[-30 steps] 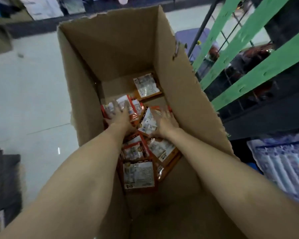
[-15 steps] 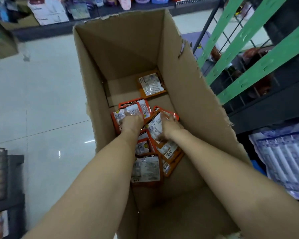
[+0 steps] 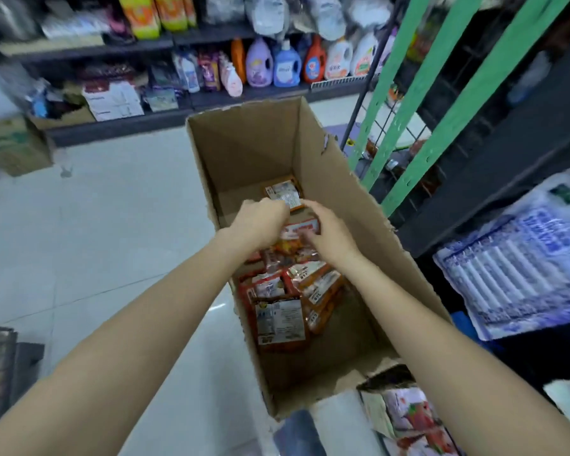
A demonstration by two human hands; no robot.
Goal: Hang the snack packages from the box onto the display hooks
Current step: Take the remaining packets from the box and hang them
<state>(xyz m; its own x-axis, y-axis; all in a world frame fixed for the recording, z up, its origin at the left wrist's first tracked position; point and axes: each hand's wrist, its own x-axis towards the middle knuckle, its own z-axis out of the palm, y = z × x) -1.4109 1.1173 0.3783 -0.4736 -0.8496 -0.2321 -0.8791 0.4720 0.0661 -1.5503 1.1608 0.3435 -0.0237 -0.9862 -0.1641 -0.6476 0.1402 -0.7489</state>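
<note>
Reaching into the cardboard box (image 3: 244, 153) with both hands, the person is at the pick-up stage of the task. No package is seen on a hook in this view; the green display rack (image 3: 418, 103) stands just to the right of the box, and its hooks cannot be made out clearly. Judged from this, the hanging is at an early or intermediate point, with much stock left to move.

Inside the box, a loose pile of snack packages (image 3: 287, 291) lies on the bottom, orange-red with white labels, and a single package (image 3: 282, 192) lies apart at the far end.

Grip: the left hand (image 3: 260, 222) has its fingers curled downward over the upper edge of a held package (image 3: 301, 230), which stands lifted above the pile. The right hand (image 3: 329, 232) holds the same package from the right side, fingers bent round it. Both hands appear closed on it; whether more than one package is in the grasp cannot be told.
</note>
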